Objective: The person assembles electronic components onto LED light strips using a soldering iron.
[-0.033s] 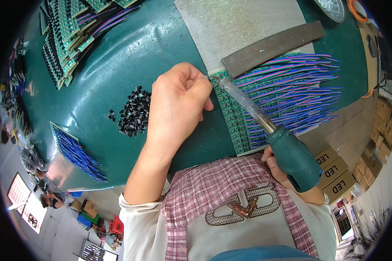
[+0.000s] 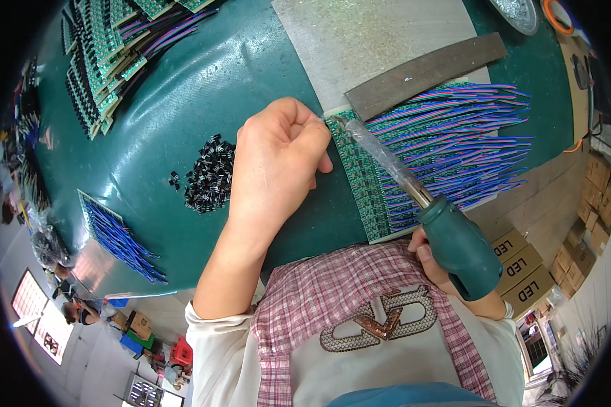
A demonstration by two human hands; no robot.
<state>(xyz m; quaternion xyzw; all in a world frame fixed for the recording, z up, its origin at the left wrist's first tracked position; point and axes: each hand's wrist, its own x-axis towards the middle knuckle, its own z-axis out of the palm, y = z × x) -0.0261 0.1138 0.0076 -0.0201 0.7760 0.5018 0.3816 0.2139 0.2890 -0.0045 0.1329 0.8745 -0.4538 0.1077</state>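
Observation:
My left hand [image 2: 278, 152] is closed in a pinch at the upper left corner of a green circuit board panel [image 2: 363, 193]; what its fingertips hold is hidden. My right hand [image 2: 429, 261] grips a soldering iron [image 2: 460, 251] with a thick green handle, which covers most of the fingers. The iron's metal shaft slants up and left across the panel, its tip at that corner beside my left fingertips. Rows of blue, pink and black wires [image 2: 468, 146] run from the panel to the right. Left of my wrist lies a pile of small black components [image 2: 209, 178].
A dark flat bar [image 2: 424, 74] lies across the panel's top edge, partly on a grey sheet [image 2: 380, 34]. Stacked boards [image 2: 105, 68] stand at the far left of the green mat [image 2: 204, 74]. A smaller wired board [image 2: 119, 234] is at left. Cardboard boxes [image 2: 523, 271] sit at right.
The soldering iron has shifted very slightly, its tip a little to the right. My left hand has stayed in place.

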